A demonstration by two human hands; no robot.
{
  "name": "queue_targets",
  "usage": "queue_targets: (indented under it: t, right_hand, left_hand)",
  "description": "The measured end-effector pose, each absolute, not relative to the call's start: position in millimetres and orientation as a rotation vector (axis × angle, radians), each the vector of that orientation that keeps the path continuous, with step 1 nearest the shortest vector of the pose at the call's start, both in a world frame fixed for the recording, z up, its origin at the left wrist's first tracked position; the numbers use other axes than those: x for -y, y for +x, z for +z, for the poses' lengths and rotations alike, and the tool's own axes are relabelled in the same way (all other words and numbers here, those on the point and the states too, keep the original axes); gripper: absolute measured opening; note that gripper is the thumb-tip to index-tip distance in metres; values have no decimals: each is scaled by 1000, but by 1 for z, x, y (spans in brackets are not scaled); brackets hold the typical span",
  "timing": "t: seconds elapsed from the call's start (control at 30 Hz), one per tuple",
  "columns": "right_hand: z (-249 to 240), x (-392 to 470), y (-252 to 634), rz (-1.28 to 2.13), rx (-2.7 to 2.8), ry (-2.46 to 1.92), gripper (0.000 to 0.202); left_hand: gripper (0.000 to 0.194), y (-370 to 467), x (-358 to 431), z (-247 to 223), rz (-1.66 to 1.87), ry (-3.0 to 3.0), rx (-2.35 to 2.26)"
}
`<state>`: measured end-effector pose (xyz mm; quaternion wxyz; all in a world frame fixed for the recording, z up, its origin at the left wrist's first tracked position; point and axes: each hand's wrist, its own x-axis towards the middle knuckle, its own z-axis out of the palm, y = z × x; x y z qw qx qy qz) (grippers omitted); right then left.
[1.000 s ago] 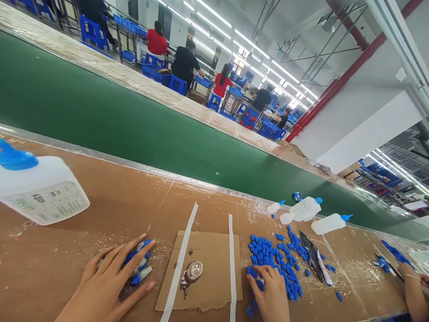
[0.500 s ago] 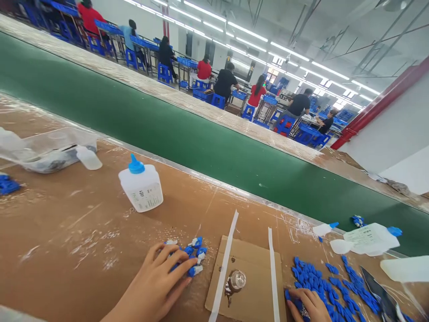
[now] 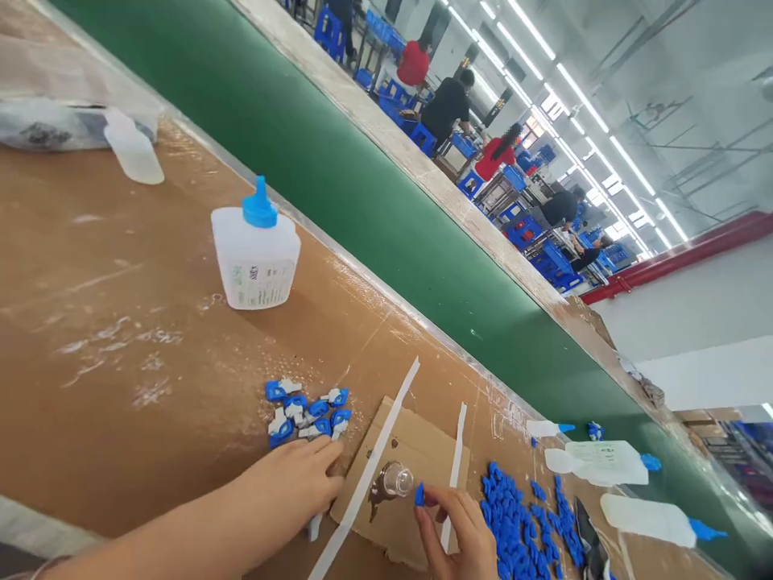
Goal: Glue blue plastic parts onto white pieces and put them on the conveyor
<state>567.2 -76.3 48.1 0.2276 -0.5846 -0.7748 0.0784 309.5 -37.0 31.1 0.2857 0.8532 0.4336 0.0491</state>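
Observation:
My left hand [image 3: 305,479] is closed, its fingers curled down beside a cardboard square [image 3: 416,459]. A small piece with a pale grey end [image 3: 314,528] sticks out under its fingers; the rest is hidden. Just beyond that hand lies a cluster of small blue-and-white pieces [image 3: 317,409]. My right hand [image 3: 459,528] pinches a small blue plastic piece [image 3: 419,494] between thumb and finger, over the cardboard. Close to this piece, a small clear cup [image 3: 398,479] stands on the cardboard, with a dark wet patch beside it. White tape strips [image 3: 368,475] cross the cardboard.
A pile of blue pieces [image 3: 513,515] spreads to the right. A white bottle with a blue nozzle [image 3: 257,258] stands at the left. More bottles [image 3: 649,519] lie at the right. A green conveyor belt [image 3: 362,209] runs behind the table; several people sit beyond.
My right hand has moved from the blue pile to beside the clear cup, with a blue piece pinched. My left hand has drawn back from the blue-and-white cluster and closed. The view has tilted.

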Motion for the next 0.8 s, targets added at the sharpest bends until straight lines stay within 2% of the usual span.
queue_targets:
  t: [0.13, 0.23, 0.33, 0.43, 0.5, 0.8]
  right_hand:
    - [48, 69, 564, 180, 2128, -1602, 32]
    - [46, 67, 563, 184, 2125, -1603, 30]
    - [45, 67, 559, 171, 2142, -1615, 32]
    - [44, 67, 553, 133, 2176, -1645, 36]
    - [45, 67, 550, 116, 2183, -1676, 39]
    - [47, 70, 545, 257, 1977, -1775, 38]
  left_hand:
    - [22, 314, 50, 36, 124, 2013, -1451]
    - [21, 319, 63, 30, 101, 1923, -1506]
    - [32, 327, 72, 23, 52, 1963, -1461]
    - [40, 336, 80, 15, 185, 2078, -1507]
    - [38, 337, 84, 8, 315, 2119, -1561]
    - [23, 317, 71, 13, 769, 1445, -1012]
